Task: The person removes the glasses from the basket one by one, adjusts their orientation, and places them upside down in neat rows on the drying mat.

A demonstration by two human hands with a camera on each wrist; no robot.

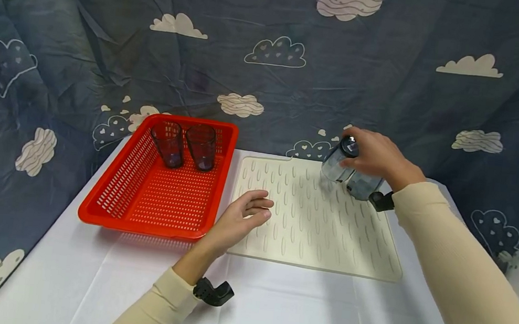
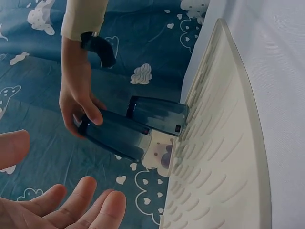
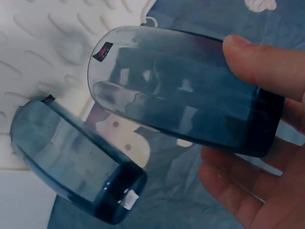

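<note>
A dark blue-grey fabric backdrop printed with clouds encloses the work area; a white tablecloth covers the surface. The held tumbler, blue-tinted glass, is above the far right part of the mat, tilted, base up and rim down. The right hand grips it near the thick base between thumb and fingers; this hold presumably keeps the fingers off the rim. The left wrist view suggests a gap between rim and mat. Just beside it, the standing tumbler rests inverted on the mat, a position that probably lets moisture drain. The cream textured mat lies flat; its raised ribs likely lift rims for airflow. The left hand holds nothing, fingers loosely extended over the mat's left edge. To the left, the red perforated basket contains the left basket tumbler and the right basket tumbler, both rim up, side by side near its far wall.
</note>
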